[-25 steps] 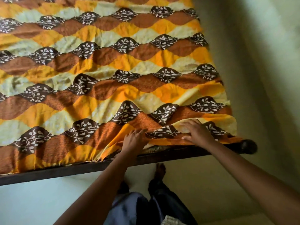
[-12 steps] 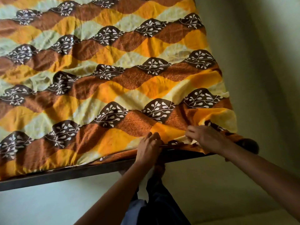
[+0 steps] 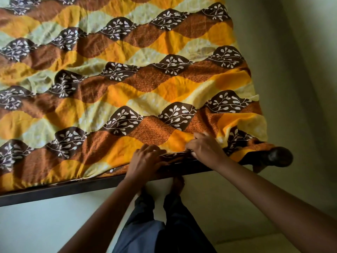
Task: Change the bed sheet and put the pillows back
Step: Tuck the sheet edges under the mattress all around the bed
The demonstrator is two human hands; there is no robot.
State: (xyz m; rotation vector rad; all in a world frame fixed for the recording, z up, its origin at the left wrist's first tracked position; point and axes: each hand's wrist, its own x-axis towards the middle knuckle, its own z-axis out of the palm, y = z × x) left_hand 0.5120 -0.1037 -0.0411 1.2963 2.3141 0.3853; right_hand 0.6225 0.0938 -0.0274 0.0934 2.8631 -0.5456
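Bed frame, sheet in fingers

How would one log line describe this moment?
step: tucking bed sheet | left hand: on its edge | right hand: pinching fold

Left arm: there's my left forearm, bare from the wrist down to the bottom edge.
Right arm: my right forearm, bare along the whole stretch I can see.
Hands: left hand and right hand, both bare.
Trousers: my trousers are loose and dark blue. The left leg catches the light and looks grey-blue, the right is almost black, and the cloth creases at the ankles.
Feet: my right foot is bare, and my left foot is mostly hidden behind my arm.
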